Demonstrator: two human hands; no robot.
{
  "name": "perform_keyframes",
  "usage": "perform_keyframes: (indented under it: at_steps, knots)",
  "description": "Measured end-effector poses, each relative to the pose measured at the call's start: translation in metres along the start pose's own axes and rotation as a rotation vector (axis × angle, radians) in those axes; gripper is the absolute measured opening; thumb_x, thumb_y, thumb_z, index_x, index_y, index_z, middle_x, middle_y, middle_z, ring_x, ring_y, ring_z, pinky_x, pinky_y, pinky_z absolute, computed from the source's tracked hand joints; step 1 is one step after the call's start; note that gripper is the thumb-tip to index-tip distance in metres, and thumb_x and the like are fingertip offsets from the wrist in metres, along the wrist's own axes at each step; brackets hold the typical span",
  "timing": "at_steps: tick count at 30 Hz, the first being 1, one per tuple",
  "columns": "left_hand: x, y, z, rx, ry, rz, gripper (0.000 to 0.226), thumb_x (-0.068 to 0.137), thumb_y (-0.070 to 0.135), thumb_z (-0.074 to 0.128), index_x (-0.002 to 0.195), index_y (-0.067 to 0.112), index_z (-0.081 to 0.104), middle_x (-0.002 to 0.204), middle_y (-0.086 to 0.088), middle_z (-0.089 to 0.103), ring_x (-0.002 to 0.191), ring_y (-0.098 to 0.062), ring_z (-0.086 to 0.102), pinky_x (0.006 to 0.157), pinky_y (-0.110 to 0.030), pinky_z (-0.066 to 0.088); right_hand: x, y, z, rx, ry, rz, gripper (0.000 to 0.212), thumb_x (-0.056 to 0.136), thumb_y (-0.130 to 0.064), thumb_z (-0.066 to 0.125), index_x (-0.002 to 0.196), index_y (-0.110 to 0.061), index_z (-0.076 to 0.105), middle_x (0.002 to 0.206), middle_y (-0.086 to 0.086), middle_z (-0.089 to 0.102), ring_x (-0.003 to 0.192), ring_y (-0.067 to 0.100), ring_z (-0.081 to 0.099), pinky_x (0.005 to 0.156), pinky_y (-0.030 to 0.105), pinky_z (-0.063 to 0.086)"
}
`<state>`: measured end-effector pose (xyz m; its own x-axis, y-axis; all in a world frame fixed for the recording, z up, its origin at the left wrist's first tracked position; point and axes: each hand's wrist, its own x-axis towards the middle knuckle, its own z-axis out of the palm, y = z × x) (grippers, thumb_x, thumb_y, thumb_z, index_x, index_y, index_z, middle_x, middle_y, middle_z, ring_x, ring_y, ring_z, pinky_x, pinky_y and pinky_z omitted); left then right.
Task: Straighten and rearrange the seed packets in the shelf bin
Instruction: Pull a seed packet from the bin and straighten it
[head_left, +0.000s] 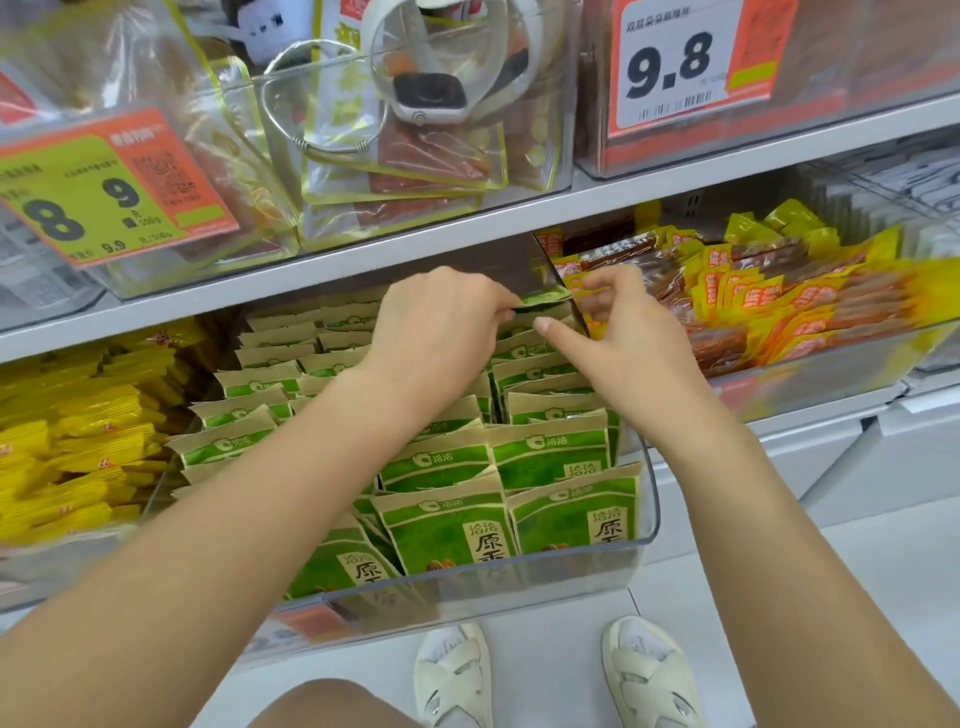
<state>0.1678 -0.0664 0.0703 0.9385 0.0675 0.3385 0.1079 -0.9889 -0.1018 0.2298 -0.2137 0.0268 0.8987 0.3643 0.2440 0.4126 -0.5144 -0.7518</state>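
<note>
to the far left of the left hand lay a heap of bright yellow crinkled snack packets in their own clear bin. just right of them stood the clear plastic shelf bin, filled with rows of green-and-tan paper seed packets standing upright, front faces toward the camera, the nearest row leaning against the front wall.

the left hand reached over the back rows of that bin, fingers curled, pinching the top edge of a single green-and-tan seed packet that was lifted above the others at the rear right corner. directly to its right the right hand met the same packet: the thumb pointed left toward the left hand and the curled fingers were at the packet's right end by the bin's clear side wall, though whether they actually gripped it could not be told.

right of the right hand, past that wall, a neighbouring clear bin held a jumble of yellow-and-red snack sticks. above both hands ran the grey shelf edge, with a yellow-and-orange price tag up left and a white-and-orange price tag reading 9.8 up right. below the hands, cream strapped sandals stood on the pale floor.
</note>
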Motion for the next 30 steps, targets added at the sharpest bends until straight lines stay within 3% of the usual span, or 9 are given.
perform_keyframes:
  at_steps: [5,8,10,13,16,20,25,30]
  knots:
    - [-0.022,0.003,-0.032,-0.155,0.388,0.155,0.019,0.093,0.027,0.06,0.101,0.024,0.076,0.087,0.001,0.076,0.081,-0.027,0.072,0.057,-0.038,0.055,-0.003,0.001,-0.007,0.072,0.003,-0.097,0.06,0.079,-0.043,0.074,0.131,-0.029,0.048,0.131,-0.007,0.057,0.121,0.013,0.051,0.097,0.033,0.042]
    - [-0.028,0.014,-0.048,-0.291,0.514,0.162,0.014,0.093,0.024,0.061,0.097,0.018,0.074,0.088,0.005,0.073,0.084,-0.02,0.069,0.064,-0.04,0.054,-0.006,-0.005,-0.017,0.332,0.013,-0.132,0.043,0.076,-0.037,0.076,0.114,-0.03,0.059,0.112,-0.013,0.067,0.112,0.009,0.058,0.099,0.042,0.045]
    - [-0.027,0.021,-0.058,-0.541,0.537,0.102,0.01,0.092,0.022,0.064,0.095,0.016,0.071,0.087,0.009,0.07,0.085,-0.014,0.066,0.072,-0.039,0.055,-0.007,-0.01,-0.024,0.468,0.034,-0.179,0.037,0.074,-0.031,0.077,0.108,-0.028,0.062,0.105,-0.012,0.07,0.106,0.009,0.062,0.097,0.044,0.047]
    - [-0.02,0.024,-0.07,-1.039,0.493,-0.063,0.01,0.093,0.018,0.066,0.102,0.019,0.063,0.093,0.01,0.069,0.09,-0.006,0.066,0.081,-0.028,0.055,-0.012,-0.023,-0.042,0.597,0.062,-0.198,0.029,0.077,-0.024,0.079,0.101,-0.024,0.062,0.099,-0.007,0.071,0.097,0.009,0.066,0.091,0.036,0.053]
    - [-0.015,0.027,-0.074,-1.402,0.248,-0.257,0.032,0.092,0.021,0.067,0.121,0.02,0.056,0.114,0.005,0.07,0.105,-0.007,0.067,0.095,-0.032,0.054,-0.024,-0.032,-0.063,0.662,0.096,-0.12,0.035,0.07,-0.038,0.073,0.098,-0.02,0.064,0.095,-0.004,0.073,0.09,0.009,0.069,0.08,0.031,0.057]
    - [-0.031,0.045,-0.062,-1.549,-0.139,-0.28,0.041,0.087,0.023,0.068,0.127,0.025,0.057,0.117,0.008,0.071,0.109,-0.011,0.067,0.099,-0.044,0.052,-0.037,-0.032,-0.083,0.713,0.015,0.025,0.047,0.064,-0.041,0.073,0.098,-0.011,0.066,0.092,0.008,0.074,0.079,0.018,0.072,0.063,0.029,0.057]
    - [-0.042,0.06,-0.05,-1.72,-0.159,-0.313,0.04,0.085,0.019,0.068,0.124,0.023,0.058,0.111,0.005,0.073,0.099,-0.015,0.072,0.082,-0.038,0.06,-0.042,-0.03,-0.095,0.729,-0.112,0.123,0.046,0.067,-0.036,0.069,0.103,-0.009,0.064,0.084,0.007,0.075,0.067,0.016,0.071,0.052,0.023,0.053]
    - [-0.045,0.061,-0.045,-1.745,-0.137,-0.242,0.038,0.086,0.018,0.065,0.124,0.02,0.059,0.111,0.003,0.074,0.094,-0.016,0.073,0.072,-0.028,0.06,-0.048,-0.025,-0.084,0.886,-0.081,0.129,0.033,0.074,-0.035,0.061,0.098,-0.014,0.068,0.087,0.005,0.074,0.071,0.017,0.07,0.059,0.026,0.058]
